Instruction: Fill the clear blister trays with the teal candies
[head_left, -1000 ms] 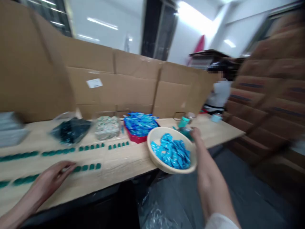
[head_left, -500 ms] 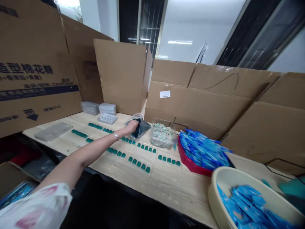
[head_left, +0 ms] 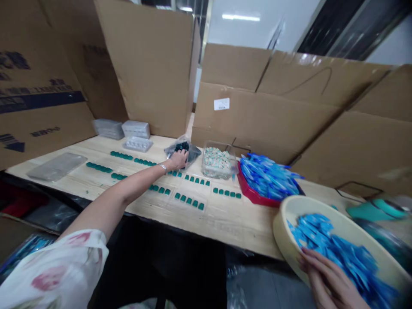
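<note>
My left hand [head_left: 178, 159] reaches across the table, fingers bent and closed at the front edge of a clear plastic bag [head_left: 193, 155]. Dark green pieces [head_left: 182, 146] fill the bag's mouth just beyond the fingers. Whether any piece is inside that hand is hidden. At the lower right, my right hand [head_left: 331, 277] hovers in front of the cream basin [head_left: 285, 240], fingers stretched and close together, no object visible in them. Blue packets [head_left: 337, 249] lie inside the basin. Small green pieces [head_left: 189, 200] stand in rows on clear trays on the table.
A clear tub [head_left: 218, 163] of small pale pieces stands right of the bag, beside a red tray [head_left: 244, 184] heaped with blue wrappers. Stacked clear trays [head_left: 137, 128] and a flat clear lid [head_left: 57, 166] are at left. Cardboard panels [head_left: 244, 116] wall the back.
My left hand has drawn back slightly from deeper in the bag to its front edge. My right hand has come into view by the basin. The view has tilted downward.
</note>
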Demonstrator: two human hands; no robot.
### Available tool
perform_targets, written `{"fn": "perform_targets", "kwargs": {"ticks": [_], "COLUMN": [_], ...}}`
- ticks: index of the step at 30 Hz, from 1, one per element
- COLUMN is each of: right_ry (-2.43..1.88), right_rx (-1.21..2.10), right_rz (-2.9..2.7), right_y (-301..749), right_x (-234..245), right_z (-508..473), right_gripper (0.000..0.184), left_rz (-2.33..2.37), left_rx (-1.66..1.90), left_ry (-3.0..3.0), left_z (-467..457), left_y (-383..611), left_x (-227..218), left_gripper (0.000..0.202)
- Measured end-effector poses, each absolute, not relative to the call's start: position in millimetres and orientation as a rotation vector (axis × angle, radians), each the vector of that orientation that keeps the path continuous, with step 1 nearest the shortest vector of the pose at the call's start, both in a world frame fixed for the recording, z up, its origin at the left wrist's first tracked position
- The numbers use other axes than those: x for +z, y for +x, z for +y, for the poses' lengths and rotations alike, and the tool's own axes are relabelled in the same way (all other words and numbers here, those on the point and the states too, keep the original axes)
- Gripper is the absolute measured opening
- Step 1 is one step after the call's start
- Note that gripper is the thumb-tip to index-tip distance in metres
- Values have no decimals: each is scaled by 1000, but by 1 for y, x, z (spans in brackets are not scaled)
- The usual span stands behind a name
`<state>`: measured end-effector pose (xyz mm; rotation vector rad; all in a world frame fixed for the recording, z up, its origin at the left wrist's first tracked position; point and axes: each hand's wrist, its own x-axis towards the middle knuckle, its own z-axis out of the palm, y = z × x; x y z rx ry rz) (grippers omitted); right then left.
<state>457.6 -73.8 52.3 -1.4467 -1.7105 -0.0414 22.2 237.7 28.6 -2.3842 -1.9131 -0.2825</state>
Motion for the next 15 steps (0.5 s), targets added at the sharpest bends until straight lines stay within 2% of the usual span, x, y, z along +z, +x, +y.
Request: {"fn": "perform_targets", "kwargs": {"ticks": [8,15], "right_ry": [-1451,-1303], "right_rx": [71,21], "right_rz": [-1793,-1866], "right_y": [397,391], "right_x": [54,40], "right_z": [-81,-78], "right_gripper": [18,18], "left_rz": [-2013,-2136], "left_rx": [-301,-693], "left_ry": [-2449,-2392], "left_z": [235,251], "left_y": [37,20], "left_x": [22,48], "left_gripper": [37,22]}}
